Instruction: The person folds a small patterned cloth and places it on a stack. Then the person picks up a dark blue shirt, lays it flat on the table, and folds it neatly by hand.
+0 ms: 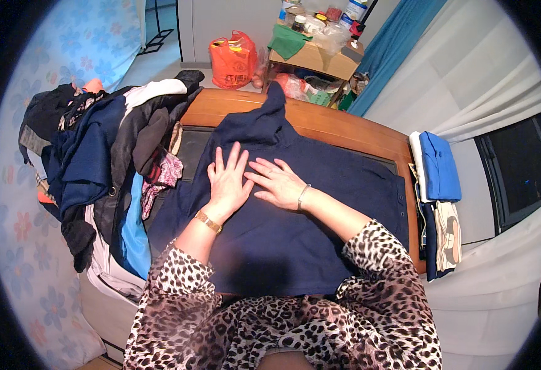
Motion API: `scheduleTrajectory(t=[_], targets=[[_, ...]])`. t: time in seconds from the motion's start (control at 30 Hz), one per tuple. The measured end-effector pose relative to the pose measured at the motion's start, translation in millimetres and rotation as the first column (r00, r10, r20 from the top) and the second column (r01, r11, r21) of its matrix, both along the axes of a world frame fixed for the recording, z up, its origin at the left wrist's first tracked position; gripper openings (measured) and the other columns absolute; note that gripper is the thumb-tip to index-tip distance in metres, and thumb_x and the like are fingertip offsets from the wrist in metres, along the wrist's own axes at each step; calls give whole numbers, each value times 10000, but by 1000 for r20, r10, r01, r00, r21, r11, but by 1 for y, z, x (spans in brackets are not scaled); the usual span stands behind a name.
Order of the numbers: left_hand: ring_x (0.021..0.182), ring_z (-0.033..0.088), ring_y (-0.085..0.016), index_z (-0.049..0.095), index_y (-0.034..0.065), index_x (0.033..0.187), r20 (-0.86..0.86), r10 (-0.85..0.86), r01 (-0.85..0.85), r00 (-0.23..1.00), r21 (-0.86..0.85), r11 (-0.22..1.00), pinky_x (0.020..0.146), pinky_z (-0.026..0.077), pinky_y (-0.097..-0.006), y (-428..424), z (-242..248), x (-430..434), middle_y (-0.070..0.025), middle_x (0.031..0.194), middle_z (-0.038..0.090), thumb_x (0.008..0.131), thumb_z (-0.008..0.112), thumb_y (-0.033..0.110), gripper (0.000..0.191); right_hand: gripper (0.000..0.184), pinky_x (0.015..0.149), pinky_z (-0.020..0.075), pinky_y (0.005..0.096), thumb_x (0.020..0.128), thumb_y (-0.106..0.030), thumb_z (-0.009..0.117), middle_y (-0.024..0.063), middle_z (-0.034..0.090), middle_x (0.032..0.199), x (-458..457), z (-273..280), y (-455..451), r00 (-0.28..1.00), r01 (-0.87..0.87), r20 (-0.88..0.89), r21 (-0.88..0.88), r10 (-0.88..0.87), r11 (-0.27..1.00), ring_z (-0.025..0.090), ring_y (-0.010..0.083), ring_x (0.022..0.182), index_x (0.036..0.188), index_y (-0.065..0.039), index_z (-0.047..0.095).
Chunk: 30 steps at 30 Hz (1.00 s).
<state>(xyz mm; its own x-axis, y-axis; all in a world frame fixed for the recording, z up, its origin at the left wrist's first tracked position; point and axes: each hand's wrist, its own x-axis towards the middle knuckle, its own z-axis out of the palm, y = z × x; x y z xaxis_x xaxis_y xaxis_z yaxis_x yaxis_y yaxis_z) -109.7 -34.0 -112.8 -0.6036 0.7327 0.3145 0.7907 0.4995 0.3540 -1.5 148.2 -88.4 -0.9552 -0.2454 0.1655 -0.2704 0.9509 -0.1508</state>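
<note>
A dark navy cloth garment [307,245] lies spread out in front of me. Its far part is bunched into soft folds, and one narrow piece [276,99] reaches past the wooden edge. Small round fasteners or eyelets run down its right border. My left hand [229,182] rests palm down on the cloth with its fingers spread. Close beside it, my right hand [277,182] also lies flat on the garment, its fingers pointing left. Neither hand grasps anything. The garment's near edge reaches my body.
A heap of mixed clothes [99,152] is piled on the left. Folded clothes, including a blue one [440,166] and a cream one [448,236], lie at the right edge. Beyond the table's wooden rim [340,125] stand a red plastic bag [233,60] and a cluttered small cabinet [316,58].
</note>
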Motion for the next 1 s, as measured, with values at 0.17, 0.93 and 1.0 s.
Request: scheduleTrajectory(t=[0.17, 0.93, 1.0], targets=[[1520, 165, -414, 507, 137, 1471, 8, 59, -57, 998, -111, 992, 1178, 122, -666, -3, 5, -4, -128, 1624, 310, 913, 628, 535, 697, 572, 1207, 212, 521, 992, -423, 532, 80, 345, 1622, 3, -4, 89, 955, 292, -5, 199, -297, 936, 285, 288, 1508, 1507, -185, 456], [1500, 221, -419, 463, 52, 1477, -151, 105, -130, 983, -163, 978, 1160, 169, -676, 0, -6, -7, -189, 1596, 334, 960, 572, 497, 690, 482, 1154, 310, 553, 942, -344, 612, 144, 493, 1489, 160, 17, 207, 493, 870, -133, 115, -860, 480, 360, 333, 1451, 1359, -104, 591], [1504, 230, -393, 473, 22, 1458, -150, 39, -56, 988, -109, 992, 1180, 159, -650, 1, -6, -3, -186, 1587, 350, 954, 591, 474, 687, 450, 1117, 382, 512, 913, -312, 649, 146, 556, 1423, 117, 23, 191, 643, 758, -212, 40, -736, 651, 449, 355, 1382, 1309, -101, 615]])
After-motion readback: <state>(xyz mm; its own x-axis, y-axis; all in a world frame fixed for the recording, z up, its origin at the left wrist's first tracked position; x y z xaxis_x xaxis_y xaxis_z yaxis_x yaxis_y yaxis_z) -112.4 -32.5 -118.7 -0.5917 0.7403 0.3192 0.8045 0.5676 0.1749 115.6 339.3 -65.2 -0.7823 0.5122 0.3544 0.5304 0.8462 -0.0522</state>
